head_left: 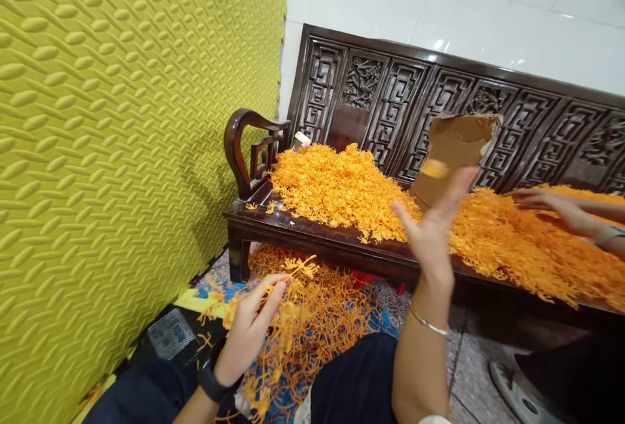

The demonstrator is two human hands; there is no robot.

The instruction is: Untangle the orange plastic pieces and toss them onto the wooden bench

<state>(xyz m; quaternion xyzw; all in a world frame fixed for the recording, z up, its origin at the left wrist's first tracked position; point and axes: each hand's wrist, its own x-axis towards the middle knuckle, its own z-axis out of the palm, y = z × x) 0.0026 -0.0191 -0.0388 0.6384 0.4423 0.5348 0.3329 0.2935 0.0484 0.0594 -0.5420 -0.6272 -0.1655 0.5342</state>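
My left hand [250, 321], with a black band at its wrist, is closed on an orange plastic sprig [301, 269] whose branched end sticks out past the fingertips. It is above a heap of thin orange stems [325, 313] on the floor. My right hand [434, 241], a bangle on its wrist, is raised before the bench with its fingers spread, partly smeared by motion. Just beyond its fingers a small blurred orange piece [433, 168] appears in the air, apart from the hand. Behind lies a pile of small orange branched pieces [336, 186].
A dark carved wooden bench [312, 232] bears the pile. Cardboard [461, 141] leans on its back and divides it from a second orange pile [517, 248], where a co-worker's hands [561, 206] rest. A yellow foam mat [122, 150] stands along the left.
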